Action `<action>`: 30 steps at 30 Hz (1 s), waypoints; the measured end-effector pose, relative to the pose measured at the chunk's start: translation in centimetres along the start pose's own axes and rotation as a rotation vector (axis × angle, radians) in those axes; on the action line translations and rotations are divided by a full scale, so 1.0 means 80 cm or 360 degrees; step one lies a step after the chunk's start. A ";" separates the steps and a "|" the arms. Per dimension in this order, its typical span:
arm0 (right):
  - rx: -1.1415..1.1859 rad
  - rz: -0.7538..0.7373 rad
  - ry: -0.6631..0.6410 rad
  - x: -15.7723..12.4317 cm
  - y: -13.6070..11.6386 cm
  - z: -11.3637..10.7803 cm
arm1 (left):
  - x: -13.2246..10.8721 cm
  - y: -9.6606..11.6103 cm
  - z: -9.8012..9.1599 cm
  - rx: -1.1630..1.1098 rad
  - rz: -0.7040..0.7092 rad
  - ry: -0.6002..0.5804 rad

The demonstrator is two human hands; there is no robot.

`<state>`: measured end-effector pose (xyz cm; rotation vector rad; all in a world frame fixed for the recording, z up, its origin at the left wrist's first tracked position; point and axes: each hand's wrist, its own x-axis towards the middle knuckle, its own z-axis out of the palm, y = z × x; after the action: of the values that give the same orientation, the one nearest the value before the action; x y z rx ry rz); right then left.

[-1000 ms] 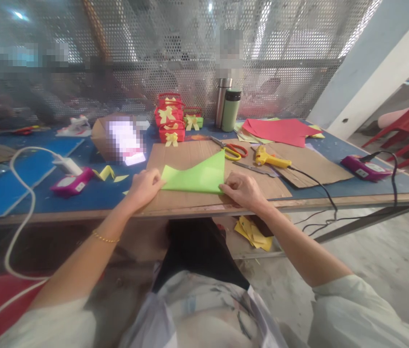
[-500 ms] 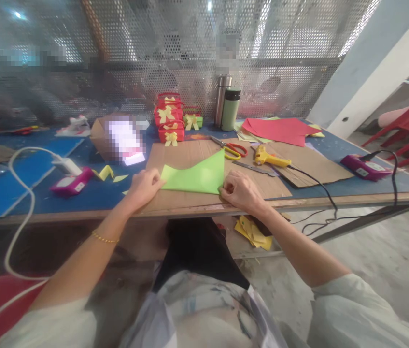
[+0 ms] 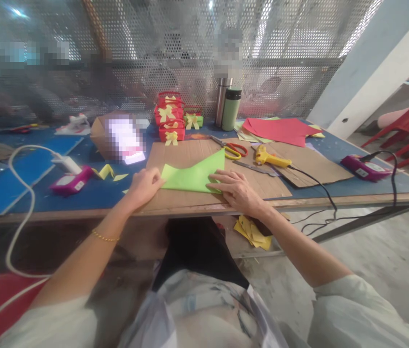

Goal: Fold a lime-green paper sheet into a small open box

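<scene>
A sheet of light green paper (image 3: 190, 179), folded over along its near edge, lies on a piece of cardboard (image 3: 175, 152). Its upper part bows upward, with a corner rising at the right. My left hand (image 3: 145, 186) pinches the sheet's left end between thumb and fingers. At the right end, my right hand (image 3: 238, 191) rests with fingers stretched across the paper's surface. Just beyond the sheet are scissors (image 3: 235, 151) with red and yellow handles, a metal blade (image 3: 255, 168) and a yellow hot glue gun (image 3: 272, 158).
Small red boxes with yellow bows (image 3: 171, 130) stand at the back beside a green flask (image 3: 231, 110). Red paper (image 3: 280, 129) lies at the back right. A lit phone (image 3: 126, 137) leans at left. Purple power sockets (image 3: 71, 181) and cables flank the work area.
My right hand has opened from a pinch at the paper's right corner and now lays its fingers over the sheet. My left hand keeps its place.
</scene>
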<state>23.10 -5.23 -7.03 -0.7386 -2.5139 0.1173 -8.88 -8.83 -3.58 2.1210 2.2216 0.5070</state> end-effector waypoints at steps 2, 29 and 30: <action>0.0027 0.0027 -0.0065 0.000 0.000 -0.001 | 0.000 -0.001 0.001 0.0005 0.0008 0.0007; 0.0233 0.0198 0.0109 0.007 -0.003 0.003 | -0.004 0.000 0.001 -0.0031 0.0016 0.0046; 0.0226 0.0200 0.0102 0.006 -0.004 0.003 | -0.004 -0.001 0.001 -0.0034 0.0018 0.0048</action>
<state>22.48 -5.19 -6.91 -0.8281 -2.3697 0.3083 -8.89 -9.10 -3.75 2.1306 2.2105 0.5644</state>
